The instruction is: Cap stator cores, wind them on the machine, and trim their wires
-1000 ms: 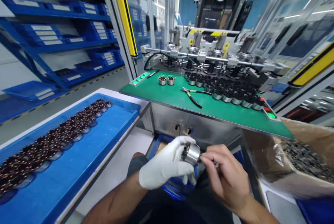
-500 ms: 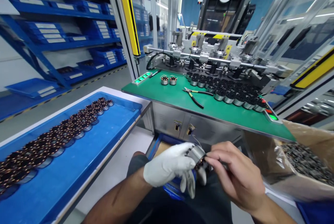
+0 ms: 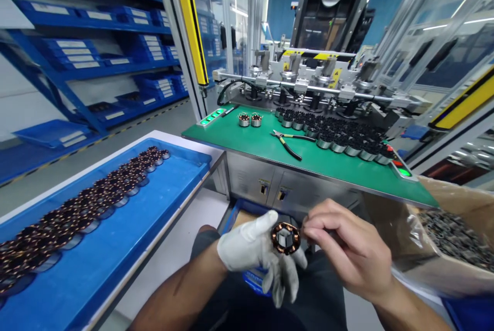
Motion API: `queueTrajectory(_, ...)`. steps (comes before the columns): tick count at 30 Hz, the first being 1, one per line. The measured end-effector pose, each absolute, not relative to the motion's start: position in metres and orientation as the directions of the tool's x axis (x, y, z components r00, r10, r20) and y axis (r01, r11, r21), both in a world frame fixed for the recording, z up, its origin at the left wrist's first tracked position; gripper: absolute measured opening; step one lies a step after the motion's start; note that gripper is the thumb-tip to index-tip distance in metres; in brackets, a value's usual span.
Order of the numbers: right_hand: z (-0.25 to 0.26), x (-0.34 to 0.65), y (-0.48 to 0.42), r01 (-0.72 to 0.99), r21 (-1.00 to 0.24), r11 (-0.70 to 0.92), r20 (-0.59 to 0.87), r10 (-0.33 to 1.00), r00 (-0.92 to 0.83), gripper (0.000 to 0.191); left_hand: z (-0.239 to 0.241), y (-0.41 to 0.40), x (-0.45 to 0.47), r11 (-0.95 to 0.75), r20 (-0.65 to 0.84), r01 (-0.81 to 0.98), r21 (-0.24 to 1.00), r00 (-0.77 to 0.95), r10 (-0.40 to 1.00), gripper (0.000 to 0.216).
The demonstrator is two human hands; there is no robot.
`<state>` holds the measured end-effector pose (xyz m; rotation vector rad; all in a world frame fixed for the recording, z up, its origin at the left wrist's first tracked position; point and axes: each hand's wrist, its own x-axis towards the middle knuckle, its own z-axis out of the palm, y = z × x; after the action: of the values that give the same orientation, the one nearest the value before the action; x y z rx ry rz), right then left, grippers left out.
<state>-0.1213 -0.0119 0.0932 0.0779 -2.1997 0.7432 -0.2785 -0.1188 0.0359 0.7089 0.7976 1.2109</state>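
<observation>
My left hand, in a white glove, holds a wound motor stator over my lap. The stator's ring of copper coils faces up toward me, and its open centre shows. My gloved thumb points up beside it while the other fingers support it from below. Bare, my right hand pinches thumb and fingertips together just right of the stator's rim. What lies between those fingertips is too small to make out. Two wound stators with loose wire ends stand on the green worktop, left of the open cutting pliers.
Rows of black-topped stators fill the worktop's right side, before a winding machine. On my left, a blue tray carries many copper-wound stators. A lined carton of dark parts stands right. Blue shelves rise at far left.
My left hand has turned the stator, so its coil face now points up toward me instead of its metal side. My right hand stays pinched close beside it.
</observation>
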Motion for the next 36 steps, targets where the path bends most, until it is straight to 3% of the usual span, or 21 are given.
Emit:
queueTrajectory(3, 0.093, -0.120, -0.013, -0.183, -0.487, 0.854, 0.705, 0.261, -0.659, 0.012, 0.042, -0.121, -0.271, 0.061, -0.069, -0.598, 0.799, 0.009, 0.998, 0.052)
queueTrajectory(6, 0.092, -0.121, -0.015, -0.046, -0.553, 0.832, 0.661, 0.405, -0.632, 0.012, 0.045, -0.122, -0.267, -0.160, 0.002, -0.537, 0.828, -0.283, 0.959, 0.068)
queueTrajectory(9, 0.091, -0.124, -0.016, -0.008, -0.637, 0.771, 0.600, 0.489, -0.633, 0.018, 0.037, -0.123, -0.267, -0.269, 0.129, -0.296, 0.916, -0.419, 0.899, 0.069)
queueTrajectory(13, 0.089, -0.125, -0.015, -0.072, -0.670, 0.739, 0.573, 0.453, -0.683, 0.019, 0.035, -0.132, -0.276, -0.249, 0.327, 0.273, 0.929, -0.295, 0.898, 0.052)
queueTrajectory(16, 0.088, -0.124, -0.012, -0.106, -0.634, 0.766, 0.577, 0.377, -0.724, 0.016, 0.053, -0.139, -0.282, -0.201, 0.275, 0.496, 0.845, -0.082, 0.958, 0.042)
queueTrajectory(19, 0.090, -0.122, -0.010, -0.157, -0.604, 0.781, 0.586, 0.303, -0.752, 0.013, 0.069, -0.139, -0.285, -0.268, 0.280, 0.533, 0.802, 0.062, 0.958, 0.021)
queueTrajectory(22, 0.092, -0.122, -0.011, -0.168, -0.601, 0.781, 0.597, 0.299, -0.745, 0.011, 0.066, -0.138, -0.283, -0.282, 0.344, 0.539, 0.794, -0.015, 0.939, 0.012)
queueTrajectory(27, 0.090, -0.122, -0.020, -0.147, -0.631, 0.762, 0.569, 0.325, -0.755, 0.012, 0.039, -0.140, -0.279, -0.306, 0.446, 0.417, 0.856, -0.295, 0.845, 0.038)
queueTrajectory(33, 0.104, -0.149, 0.012, -0.255, -0.622, 0.741, 0.563, 0.197, -0.802, 0.013, 0.036, -0.144, -0.290, -0.408, 0.680, 0.686, 0.603, -0.174, 0.712, 0.053)
queueTrajectory(35, 0.108, -0.175, 0.045, -0.128, -0.538, 0.833, 0.532, 0.218, -0.818, 0.016, 0.037, -0.146, -0.292, -0.391, 0.725, 0.735, 0.554, -0.195, 0.660, 0.059)
queueTrajectory(36, 0.108, -0.190, 0.063, 0.028, -0.416, 0.909, 0.524, 0.265, -0.809, 0.020, 0.037, -0.147, -0.293, -0.379, 0.738, 0.747, 0.546, -0.215, 0.640, 0.061)
